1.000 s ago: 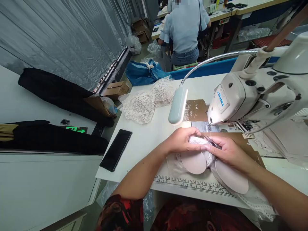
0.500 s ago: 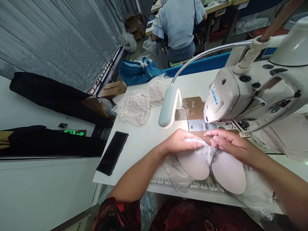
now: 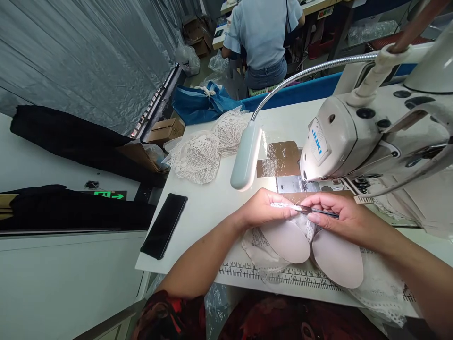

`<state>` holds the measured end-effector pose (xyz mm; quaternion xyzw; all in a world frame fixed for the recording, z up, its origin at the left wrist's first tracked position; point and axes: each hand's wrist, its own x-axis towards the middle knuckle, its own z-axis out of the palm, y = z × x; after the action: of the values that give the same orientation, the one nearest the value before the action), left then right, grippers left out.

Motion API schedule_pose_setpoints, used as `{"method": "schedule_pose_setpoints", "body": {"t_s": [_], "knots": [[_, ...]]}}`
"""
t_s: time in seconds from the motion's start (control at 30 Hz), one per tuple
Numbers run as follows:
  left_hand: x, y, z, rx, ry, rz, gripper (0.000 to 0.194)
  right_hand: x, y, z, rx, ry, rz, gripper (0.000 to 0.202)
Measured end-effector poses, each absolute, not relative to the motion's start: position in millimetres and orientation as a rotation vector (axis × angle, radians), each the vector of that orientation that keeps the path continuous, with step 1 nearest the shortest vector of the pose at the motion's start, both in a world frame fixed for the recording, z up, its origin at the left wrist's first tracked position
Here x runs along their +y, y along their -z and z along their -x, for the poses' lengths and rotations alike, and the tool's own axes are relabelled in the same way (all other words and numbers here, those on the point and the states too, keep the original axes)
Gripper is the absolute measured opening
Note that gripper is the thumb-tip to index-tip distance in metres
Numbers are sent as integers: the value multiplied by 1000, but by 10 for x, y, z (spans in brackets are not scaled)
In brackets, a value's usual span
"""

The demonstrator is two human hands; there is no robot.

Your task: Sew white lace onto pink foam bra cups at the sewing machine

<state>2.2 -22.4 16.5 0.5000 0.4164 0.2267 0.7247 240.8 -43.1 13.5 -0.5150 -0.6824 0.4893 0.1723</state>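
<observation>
Head view: the left hand (image 3: 266, 208) pinches the lace edge (image 3: 279, 205) of a padded garment (image 3: 338, 259); the right hand (image 3: 341, 215), fingers closed, grips a slim tool (image 3: 326, 213) there. The garment spreads nearside of both hands. Apparent step: trimming or picking; next move likely calls for taut lace.

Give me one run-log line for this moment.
Left hand: pinching white lace | right hand: holding slim dark tool, tip near lace | phone: on table

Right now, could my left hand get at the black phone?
Probably yes: nothing covers the black phone beside your left forearm, though your left hand holds white lace.
</observation>
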Motion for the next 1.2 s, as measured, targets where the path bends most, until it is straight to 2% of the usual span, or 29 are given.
{"method": "schedule_pose_setpoints", "body": {"t_s": [0.33,0.67,0.8,1.2], "knots": [[-216,-216,-22,928,-450,-1133,25,-439,-242,-2259,-1953,-1365,1332,28],[-200,-215,44,954,-422,-1120,23,-410,-117,-2397,-1928,-1391,1429,29],[-199,-209,32,937,-436,-1119,23,-384,-128,-2365,-1970,-1381,1326,30],[-218,-220,14,895,-361,-1149,29,-376,-246,-2221,-1967,-1364,1225,25]]}}
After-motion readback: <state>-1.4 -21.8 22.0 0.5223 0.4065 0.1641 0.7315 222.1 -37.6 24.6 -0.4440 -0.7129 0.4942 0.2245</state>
